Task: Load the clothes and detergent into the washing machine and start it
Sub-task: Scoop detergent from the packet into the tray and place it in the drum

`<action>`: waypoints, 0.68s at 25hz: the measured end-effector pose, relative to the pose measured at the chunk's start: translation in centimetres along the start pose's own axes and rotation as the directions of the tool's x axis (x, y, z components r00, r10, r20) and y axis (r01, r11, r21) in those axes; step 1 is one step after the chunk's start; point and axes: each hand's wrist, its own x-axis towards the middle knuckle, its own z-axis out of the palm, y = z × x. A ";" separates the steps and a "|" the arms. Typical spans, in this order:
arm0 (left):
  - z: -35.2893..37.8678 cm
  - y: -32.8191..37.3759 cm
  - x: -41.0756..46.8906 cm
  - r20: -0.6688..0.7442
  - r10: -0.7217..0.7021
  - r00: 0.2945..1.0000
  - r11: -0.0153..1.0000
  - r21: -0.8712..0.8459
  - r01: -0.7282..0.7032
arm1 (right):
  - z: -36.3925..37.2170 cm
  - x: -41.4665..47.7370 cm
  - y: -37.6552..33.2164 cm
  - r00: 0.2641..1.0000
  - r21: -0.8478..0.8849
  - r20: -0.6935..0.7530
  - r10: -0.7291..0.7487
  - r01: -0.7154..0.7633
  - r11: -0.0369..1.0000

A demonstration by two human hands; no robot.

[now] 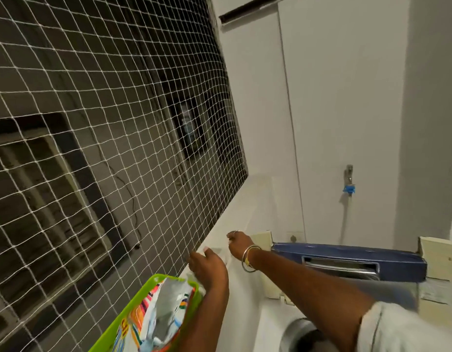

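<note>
An open, colourful detergent packet (pixel 153 318) stands in a green plastic basket (pixel 133 303) at the bottom left, against the window net. My left hand (pixel 207 268) hovers just above the basket's far corner with its fingers loosely apart and nothing visibly in it. My right hand (pixel 238 243), with bangles on the wrist, reaches onto the white ledge (pixel 245 214) with curled fingers; a small white object lies blurred between the two hands. The washing machine (pixel 273 323) is at the lower right, its round door (pixel 296 334) partly hidden by my right arm. Its blue panel (pixel 346 252) with a chrome handle sits above.
A white safety net (pixel 105 148) covers the window on the left. A tap with a blue fitting (pixel 349 184) is fixed to the white wall above the machine. Cream brackets (pixel 435 250) flank the blue panel.
</note>
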 end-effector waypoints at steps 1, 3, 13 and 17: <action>0.0 -0.1 0.1 -0.014 -0.022 1.000 0.999 0.023 0.022 | 0.3 0.3 0.2 1.000 -0.035 0.026 -0.004 0.004 0.999; 0.0 -0.7 0.5 -0.025 -0.073 0.997 0.997 0.029 0.074 | 1.1 0.7 0.3 0.998 -0.079 0.069 -0.002 0.007 0.997; 0.6 -2.2 1.1 0.023 -0.229 0.973 0.972 0.064 0.227 | 3.6 1.8 1.1 1.000 -0.172 0.005 -0.030 0.030 0.985; 0.5 -2.2 0.3 0.055 -0.208 0.977 0.978 0.028 0.206 | 3.2 1.2 1.5 0.998 -0.096 -0.068 0.004 -0.010 0.995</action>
